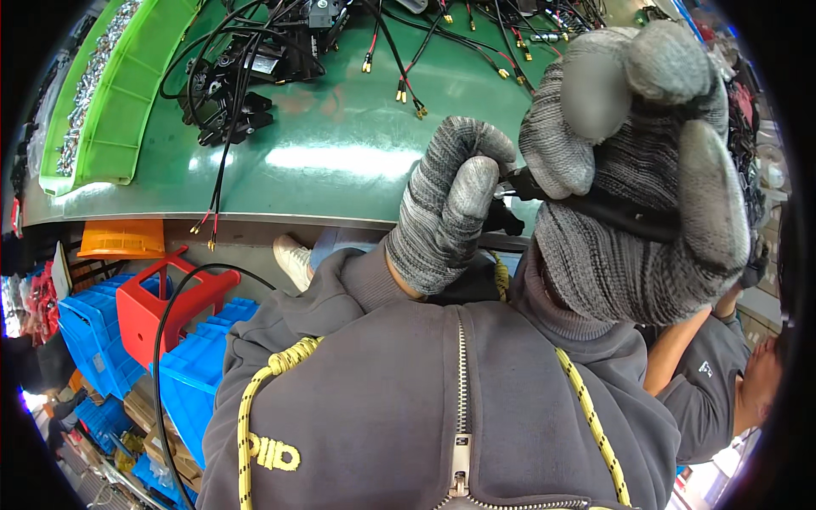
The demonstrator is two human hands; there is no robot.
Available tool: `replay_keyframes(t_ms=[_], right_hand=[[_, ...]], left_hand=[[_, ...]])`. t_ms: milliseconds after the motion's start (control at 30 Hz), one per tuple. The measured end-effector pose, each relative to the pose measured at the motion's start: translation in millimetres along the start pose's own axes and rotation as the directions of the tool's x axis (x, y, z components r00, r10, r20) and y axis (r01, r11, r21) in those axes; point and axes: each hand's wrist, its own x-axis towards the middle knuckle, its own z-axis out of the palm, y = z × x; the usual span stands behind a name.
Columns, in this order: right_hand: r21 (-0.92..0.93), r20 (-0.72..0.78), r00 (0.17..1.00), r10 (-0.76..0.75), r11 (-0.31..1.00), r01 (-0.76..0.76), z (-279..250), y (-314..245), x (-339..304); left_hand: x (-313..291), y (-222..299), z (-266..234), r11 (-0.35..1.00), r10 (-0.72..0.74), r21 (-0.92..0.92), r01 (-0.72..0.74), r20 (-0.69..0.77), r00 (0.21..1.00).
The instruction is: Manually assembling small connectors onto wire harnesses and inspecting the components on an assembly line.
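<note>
Both my hands wear grey-and-black knitted gloves and are raised over the table's near edge. My right hand is curled, palm toward me, around a long black object that lies across the palm. Its narrow end points left, with a small metal bit showing by my left fingertips; its exact kind is not clear. Close beside it, my left hand is closed in a pinch at that end. What the left fingers grip is mostly hidden. A small black piece shows just below, between the hands.
The green table bears black assemblies with cables and gold-tipped connectors. A green bin of small metal parts stands left. Below are a red stool, blue crates and an orange bin. Another person's arm is close at right.
</note>
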Motion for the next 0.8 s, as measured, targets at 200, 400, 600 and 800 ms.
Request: replay_keyframes(t_ms=[200, 400, 600, 800], right_hand=[[-0.027, -0.298, 0.905, -0.304, 0.95, 0.31, 27.4, 8.9, -1.2], [-0.596, -0.49, 0.664, -0.565, 0.773, 0.217, 3.9, -79.5, -19.6], [-0.374, -0.855, 0.425, -0.298, -0.213, -0.903, -221.8, -115.9, -91.6], [-0.208, -0.939, 0.335, -0.08, -0.642, -0.738, -245.0, -87.7, -95.7]], left_hand=[[11.4, 38.2, 34.5, 0.839, -0.461, 0.084, 0.538, -0.416, 0.784], [-6.5, 7.6, 2.5, 0.986, -0.167, 0.013, 0.166, 0.079, 0.983], [-2.1, 6.1, 1.5, 0.961, -0.222, -0.131, 0.245, 0.164, 0.961], [-0.8, 8.0, -1.2, 0.967, -0.19, -0.146, 0.209, 0.133, 0.973]])
